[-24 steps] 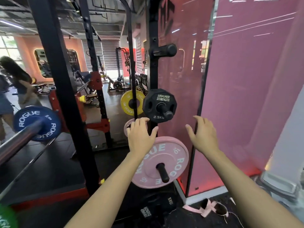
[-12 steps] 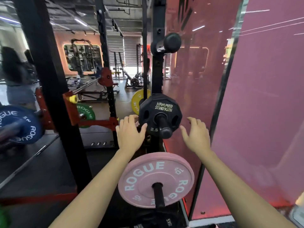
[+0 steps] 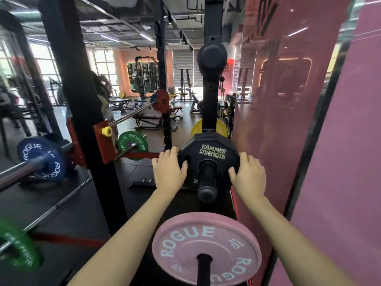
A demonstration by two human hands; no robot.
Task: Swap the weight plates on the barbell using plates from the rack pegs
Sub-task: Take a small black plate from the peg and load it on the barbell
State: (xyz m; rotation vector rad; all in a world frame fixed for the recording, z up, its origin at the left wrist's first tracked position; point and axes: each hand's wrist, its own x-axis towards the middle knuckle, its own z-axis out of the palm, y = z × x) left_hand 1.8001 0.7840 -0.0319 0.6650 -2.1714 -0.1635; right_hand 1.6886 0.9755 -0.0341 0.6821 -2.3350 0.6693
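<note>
A small black Hammer Strength plate (image 3: pixel 212 155) hangs on a rack peg (image 3: pixel 207 182) on the black upright. My left hand (image 3: pixel 170 171) grips its left edge and my right hand (image 3: pixel 248 175) grips its right edge. Below it a pink Rogue plate (image 3: pixel 206 246) sits on a lower peg. An empty peg (image 3: pixel 212 56) sticks out above. At the left, the barbell (image 3: pixel 18 175) carries a blue Rogue plate (image 3: pixel 41 159). A blurred green plate (image 3: pixel 17 250) shows at the lower left.
A black rack post (image 3: pixel 82 112) with red brackets stands left of my arms. A mirror behind reflects a green plate (image 3: pixel 133 144), a yellow plate (image 3: pixel 198 126) and gym machines. A pink wall (image 3: pixel 340 162) closes the right side. A person (image 3: pixel 8 104) is at far left.
Both hands moved up from above the pink plate and closed on the sides of the black plate. The view has moved closer to the pegs.
</note>
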